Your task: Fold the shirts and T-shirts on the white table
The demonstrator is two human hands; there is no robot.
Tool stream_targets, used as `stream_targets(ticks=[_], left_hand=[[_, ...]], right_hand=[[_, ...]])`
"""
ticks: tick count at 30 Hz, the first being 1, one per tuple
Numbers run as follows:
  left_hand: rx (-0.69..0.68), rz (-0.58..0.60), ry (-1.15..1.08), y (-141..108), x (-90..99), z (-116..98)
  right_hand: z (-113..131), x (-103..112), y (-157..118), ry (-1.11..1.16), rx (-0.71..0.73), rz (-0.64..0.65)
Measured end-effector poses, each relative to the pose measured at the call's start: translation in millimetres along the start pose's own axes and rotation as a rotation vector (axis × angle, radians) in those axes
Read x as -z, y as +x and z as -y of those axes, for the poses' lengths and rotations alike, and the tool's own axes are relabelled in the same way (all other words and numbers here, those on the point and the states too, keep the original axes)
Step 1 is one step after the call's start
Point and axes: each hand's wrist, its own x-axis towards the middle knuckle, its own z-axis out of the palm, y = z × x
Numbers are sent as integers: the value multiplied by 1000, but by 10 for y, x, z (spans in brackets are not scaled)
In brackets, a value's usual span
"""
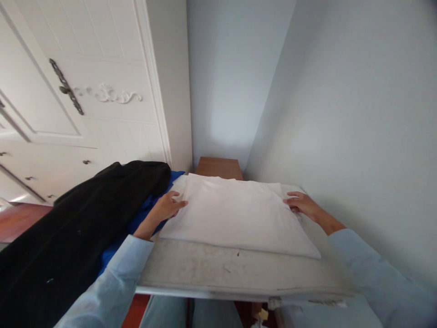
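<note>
White folded cloth (235, 216) lies flat in the middle of the pale surface (218, 273), its far edge toward the wooden cabinet (220, 167) in the corner, right edge close to the wall. Left hand (167, 207) rests on the cloth's left edge, fingers loosely curled with the tips on the fabric, nothing pinched that can be seen. Right hand (300, 203) sits at the far right corner, fingers flat and spread on the fabric; grip there is open, pressing rather than grasping. Both sleeves are light blue.

Handling, as a judgement: soft, light, limp fabric (looks like several layers, maybe a shirt or a pillowcase, cannot tell which). It will sag and unfold if lifted by one point, so take it at two opposite edges or corners, or slide a flat palm under. Not fragile, not slippery; the scuffed surface may drag on it a little.

Left of the cloth a black garment (78, 237) is heaped over a blue garment (143, 214), the blue one touching or just beside the cloth's left edge under the left wrist. White wardrobe doors (85, 91) stand behind.
</note>
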Motion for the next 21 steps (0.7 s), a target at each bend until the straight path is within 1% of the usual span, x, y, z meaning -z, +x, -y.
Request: stream_targets(ticks=[3,6,7,9,12,15,18,20,21], left_hand=[[-32,-59,-46,-56,-18,-11],[-53,-144,-157,-102,25,-23],[-50,-160,-200,-125,50,-19],[-31,-169,-257,-176,101,-2],[-3,-153,-204,-245,137,38],[-64,-163,-52,-280,120,75],[-156,-197,60,-291,103,98],[-178,-186,81,-295,107,106],[-180,-172,80,-297,111,109]], right_hand=[[74,-77,-17,-51,71,-87],[164,-159,17,15,156,-222],[178,-182,28,29,157,-262],[172,-225,39,23,108,-304],[100,-278,11,-17,45,-305],[-12,-284,-61,-75,73,-327],[-173,-207,-175,-275,149,-362],[-305,-119,-285,-402,179,-359],[-370,-71,-351,-431,181,-350]])
